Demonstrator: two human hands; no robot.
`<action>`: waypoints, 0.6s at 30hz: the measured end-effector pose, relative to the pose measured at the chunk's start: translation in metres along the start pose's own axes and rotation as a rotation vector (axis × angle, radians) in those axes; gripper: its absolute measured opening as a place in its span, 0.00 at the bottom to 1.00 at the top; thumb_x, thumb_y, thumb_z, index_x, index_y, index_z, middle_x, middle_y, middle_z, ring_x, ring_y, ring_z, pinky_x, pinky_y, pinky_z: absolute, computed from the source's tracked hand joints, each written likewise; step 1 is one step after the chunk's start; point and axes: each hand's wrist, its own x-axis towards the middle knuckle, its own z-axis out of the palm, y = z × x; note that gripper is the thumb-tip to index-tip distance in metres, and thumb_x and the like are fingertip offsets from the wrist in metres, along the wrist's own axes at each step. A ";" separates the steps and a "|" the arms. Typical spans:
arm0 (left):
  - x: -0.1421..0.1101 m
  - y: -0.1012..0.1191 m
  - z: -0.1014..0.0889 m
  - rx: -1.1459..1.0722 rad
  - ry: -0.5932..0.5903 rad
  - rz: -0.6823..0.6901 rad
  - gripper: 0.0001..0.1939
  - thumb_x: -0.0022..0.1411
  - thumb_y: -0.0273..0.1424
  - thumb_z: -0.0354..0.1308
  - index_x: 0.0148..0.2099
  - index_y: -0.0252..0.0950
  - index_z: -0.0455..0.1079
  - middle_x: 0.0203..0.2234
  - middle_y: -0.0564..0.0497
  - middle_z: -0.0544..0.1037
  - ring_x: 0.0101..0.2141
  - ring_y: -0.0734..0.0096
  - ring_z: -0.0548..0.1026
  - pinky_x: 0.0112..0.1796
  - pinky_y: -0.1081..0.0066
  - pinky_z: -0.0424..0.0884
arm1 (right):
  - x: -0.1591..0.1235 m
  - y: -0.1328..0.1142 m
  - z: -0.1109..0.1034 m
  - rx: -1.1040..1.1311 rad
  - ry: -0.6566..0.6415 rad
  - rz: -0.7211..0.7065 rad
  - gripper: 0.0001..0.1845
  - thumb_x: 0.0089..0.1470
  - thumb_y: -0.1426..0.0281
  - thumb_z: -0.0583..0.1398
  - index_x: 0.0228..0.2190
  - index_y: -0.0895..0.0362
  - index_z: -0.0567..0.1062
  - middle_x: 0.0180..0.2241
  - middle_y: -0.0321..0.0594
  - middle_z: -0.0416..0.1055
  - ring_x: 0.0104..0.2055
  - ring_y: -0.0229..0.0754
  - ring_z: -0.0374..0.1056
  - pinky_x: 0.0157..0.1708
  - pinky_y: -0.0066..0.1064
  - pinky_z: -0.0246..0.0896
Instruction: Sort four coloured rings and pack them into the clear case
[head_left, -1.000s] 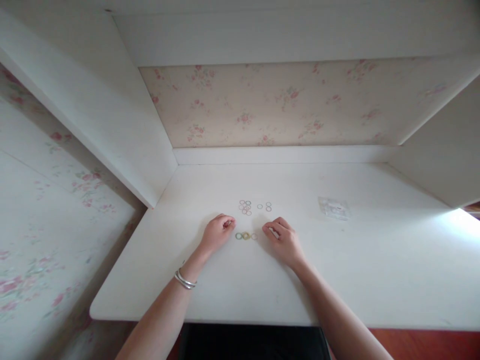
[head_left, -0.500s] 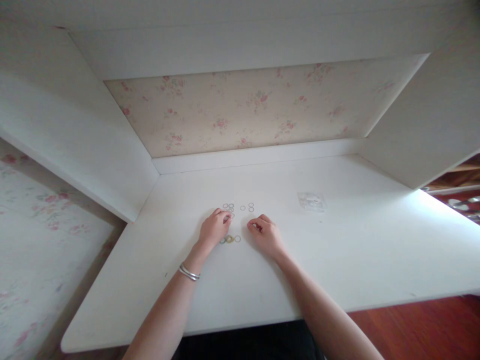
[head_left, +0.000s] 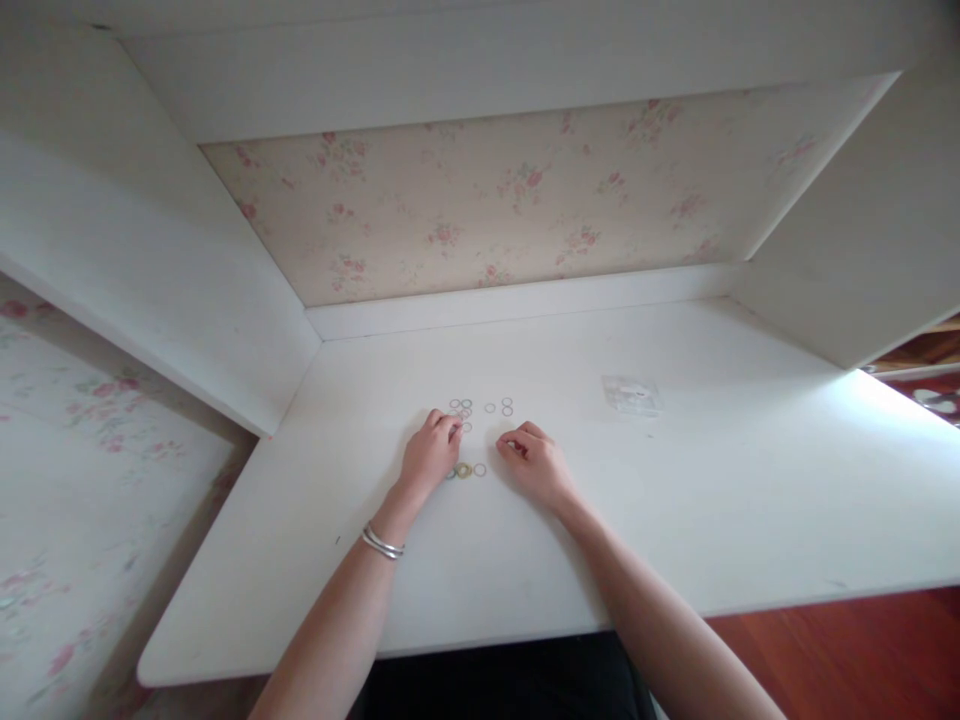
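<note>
Several small thin rings (head_left: 466, 404) lie grouped on the white table beyond my left hand (head_left: 433, 448). Its fingers are curled with the tips down at the nearest rings, partly covering them; what they pinch is too small to make out. My right hand (head_left: 531, 456) rests on the table to the right, thumb and forefinger closed together, and anything between them is hidden. Two rings touching one another (head_left: 507, 407) and a single ring (head_left: 490, 408) lie beyond and between the hands. Nearer me sit a yellowish ring (head_left: 464, 470) and a pale ring (head_left: 480, 470).
A clear plastic bag (head_left: 633, 396) lies on the table (head_left: 720, 480) to the right. White side panels (head_left: 172, 200) stand left and right, with an overhead panel above. Flowered wallpaper (head_left: 525, 200) covers the back. A small dark mark (head_left: 337, 540) shows left of my forearm.
The camera view has shifted slightly, so the scene sits a little differently. Both hands keep nearly the same pose and place over the table, and the rings look unmoved.
</note>
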 end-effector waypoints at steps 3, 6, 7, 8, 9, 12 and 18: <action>-0.001 0.001 0.000 -0.007 0.006 -0.005 0.08 0.64 0.32 0.51 0.43 0.39 0.69 0.40 0.49 0.71 0.37 0.70 0.74 0.39 0.72 0.67 | 0.000 0.000 0.000 -0.016 -0.003 -0.001 0.12 0.55 0.64 0.54 0.30 0.53 0.77 0.30 0.37 0.69 0.26 0.34 0.63 0.28 0.27 0.56; -0.001 0.002 -0.002 -0.013 0.026 -0.023 0.09 0.62 0.32 0.53 0.45 0.39 0.69 0.41 0.49 0.71 0.38 0.69 0.73 0.40 0.72 0.67 | 0.000 0.000 0.000 -0.023 -0.017 -0.005 0.13 0.55 0.64 0.53 0.30 0.53 0.77 0.31 0.37 0.69 0.26 0.33 0.62 0.27 0.26 0.56; -0.001 0.002 -0.003 -0.013 0.028 -0.022 0.10 0.62 0.32 0.53 0.46 0.40 0.68 0.42 0.49 0.71 0.38 0.69 0.73 0.40 0.72 0.67 | 0.000 0.000 0.001 -0.026 -0.023 -0.008 0.13 0.55 0.64 0.54 0.31 0.53 0.77 0.31 0.37 0.69 0.26 0.33 0.62 0.27 0.26 0.56; -0.001 0.002 -0.004 -0.012 0.024 -0.013 0.11 0.62 0.32 0.53 0.47 0.41 0.68 0.42 0.49 0.71 0.38 0.70 0.73 0.39 0.72 0.67 | 0.000 0.000 0.001 -0.030 -0.026 -0.009 0.12 0.55 0.65 0.54 0.30 0.53 0.77 0.31 0.37 0.69 0.26 0.33 0.62 0.27 0.26 0.56; -0.001 0.002 -0.004 -0.010 0.012 0.003 0.11 0.63 0.33 0.52 0.47 0.42 0.69 0.42 0.50 0.71 0.38 0.70 0.73 0.39 0.73 0.67 | -0.001 0.000 0.001 -0.036 -0.027 -0.010 0.12 0.55 0.65 0.54 0.30 0.53 0.77 0.31 0.37 0.69 0.26 0.33 0.62 0.27 0.26 0.56; -0.001 0.001 -0.006 -0.010 -0.035 0.051 0.11 0.64 0.35 0.50 0.45 0.46 0.71 0.41 0.52 0.70 0.36 0.72 0.73 0.37 0.74 0.67 | -0.003 -0.002 -0.001 -0.035 -0.042 -0.041 0.11 0.56 0.66 0.54 0.31 0.53 0.77 0.31 0.37 0.69 0.26 0.33 0.62 0.28 0.26 0.56; -0.002 0.001 -0.008 -0.030 -0.073 0.033 0.10 0.62 0.35 0.52 0.43 0.45 0.73 0.41 0.53 0.70 0.36 0.73 0.73 0.38 0.74 0.67 | -0.010 -0.009 -0.007 -0.067 -0.230 -0.298 0.10 0.56 0.68 0.56 0.34 0.51 0.78 0.31 0.37 0.71 0.31 0.35 0.66 0.36 0.29 0.56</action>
